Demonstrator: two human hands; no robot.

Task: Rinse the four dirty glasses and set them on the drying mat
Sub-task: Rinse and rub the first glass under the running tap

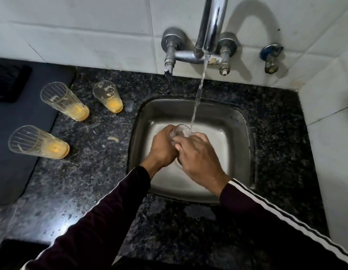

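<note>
Both hands, left hand [163,148] and right hand [196,156], fingers wrapped round the wet glass [179,131] under the tap stream [197,100]; it may slip and crack in the steel sink [237,121]

Both arms in dark sleeves reaching forward over the sink [237,121], left hand [163,148] curled in a grip around a glass [180,131], right hand [198,158] palm down, fingers wrapped on the same glass, hands touching
</note>
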